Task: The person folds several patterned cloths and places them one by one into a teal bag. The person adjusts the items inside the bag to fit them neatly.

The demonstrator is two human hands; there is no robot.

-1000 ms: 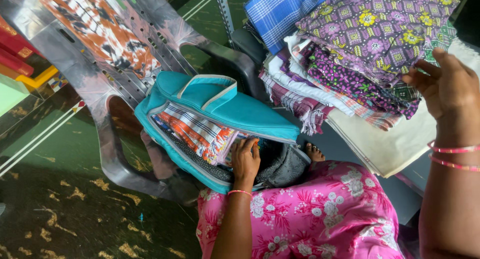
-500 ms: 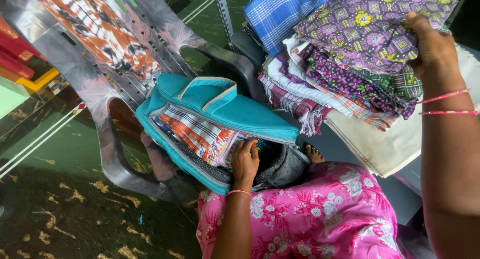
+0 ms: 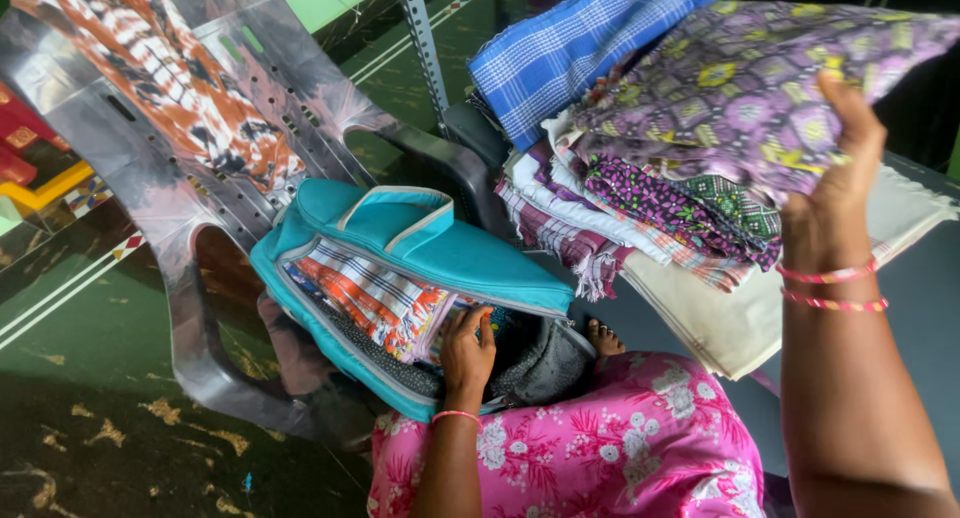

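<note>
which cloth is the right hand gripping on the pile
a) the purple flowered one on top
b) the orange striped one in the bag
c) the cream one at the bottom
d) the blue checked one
a: the right hand has its grip on the edge of the purple flowered cloth at the top of the pile, lifting it, while the left hand rests in the open teal bag.

Soft, even daylight fills the scene, bright on the glossy grey plastic chair (image 3: 150, 148), which shows pale glare. The lifted purple floral folded cloth (image 3: 760, 88) is motion-blurred. The dark green floor (image 3: 110, 418) lies dim; colours stay saturated.
</note>
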